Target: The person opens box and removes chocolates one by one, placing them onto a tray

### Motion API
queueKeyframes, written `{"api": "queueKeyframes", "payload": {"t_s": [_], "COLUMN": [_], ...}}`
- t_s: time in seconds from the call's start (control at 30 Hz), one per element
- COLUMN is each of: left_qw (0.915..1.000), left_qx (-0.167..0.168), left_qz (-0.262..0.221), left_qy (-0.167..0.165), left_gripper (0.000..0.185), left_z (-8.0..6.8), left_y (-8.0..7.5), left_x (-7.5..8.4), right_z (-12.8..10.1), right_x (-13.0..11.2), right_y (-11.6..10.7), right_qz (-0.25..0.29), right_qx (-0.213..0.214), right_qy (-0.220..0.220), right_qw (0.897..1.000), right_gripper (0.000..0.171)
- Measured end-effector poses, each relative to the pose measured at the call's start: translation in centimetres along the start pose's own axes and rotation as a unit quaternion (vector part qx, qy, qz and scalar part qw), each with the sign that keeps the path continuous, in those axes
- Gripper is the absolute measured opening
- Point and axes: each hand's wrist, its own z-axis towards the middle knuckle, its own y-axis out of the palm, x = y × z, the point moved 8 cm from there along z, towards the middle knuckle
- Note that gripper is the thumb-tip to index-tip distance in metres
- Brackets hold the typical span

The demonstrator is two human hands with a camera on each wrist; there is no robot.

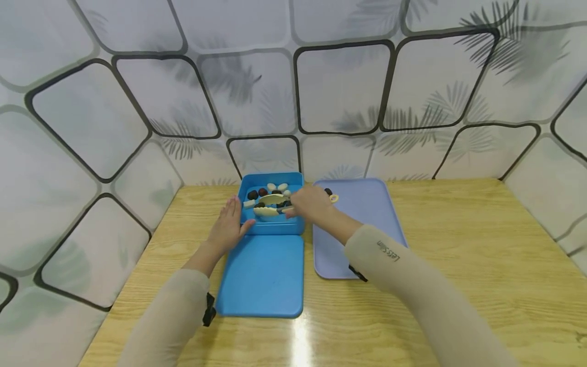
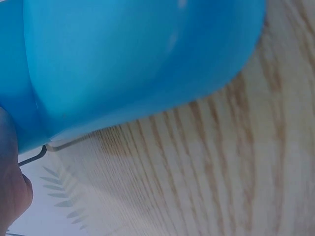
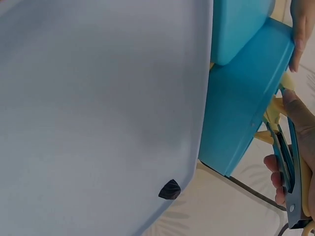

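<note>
My left hand (image 1: 228, 224) rests flat against the blue box (image 1: 271, 224) while my right hand (image 1: 311, 203) grips the tongs (image 1: 273, 207) inside it; one dark stone (image 3: 170, 189) lies on the lilac tray (image 1: 367, 214), so I judge most stones (image 1: 268, 191) remain.

a staged tabletop booth: wooden table (image 1: 458, 265) ringed by leaf-printed panels (image 1: 344, 86).

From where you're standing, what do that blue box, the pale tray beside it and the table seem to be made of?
The blue box looks like smooth moulded plastic: even colour, rounded corners, soft sheen. The pale lilac tray seems plastic too, matte, with a rolled rim. The table shows light wood grain under a glossy coat that mirrors the lamp; it could be laminate rather than solid wood.
</note>
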Motion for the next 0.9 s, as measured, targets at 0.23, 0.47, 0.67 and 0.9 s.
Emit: {"api": "queueKeyframes", "payload": {"t_s": [0.23,0.47,0.67,0.9], "left_qw": [1.0,1.0,0.9999,0.9998], "left_qx": [0.002,0.005,0.005,0.009], "left_qz": [-0.01,-0.005,-0.009,-0.015], "left_qy": [-0.001,-0.002,-0.007,0.0], "left_gripper": [0.08,0.08,0.079,0.081], "left_z": [0.0,0.4,0.5,0.2], "left_y": [0.3,0.2,0.4,0.4], "left_x": [-0.1,-0.3,-0.4,-0.5], "right_z": [-1.2,-0.7,-4.7,-8.8], "right_x": [1.4,5.0,5.7,5.7], "right_y": [-1.0,1.6,-2.9,-6.2], "right_qz": [-0.022,-0.031,-0.048,-0.076], "right_qx": [0.031,0.098,0.137,0.196], "right_qy": [0.01,0.013,0.024,0.001], "right_qw": [0.999,0.995,0.989,0.978], "right_gripper": [0.057,0.077,0.065,0.061]}}
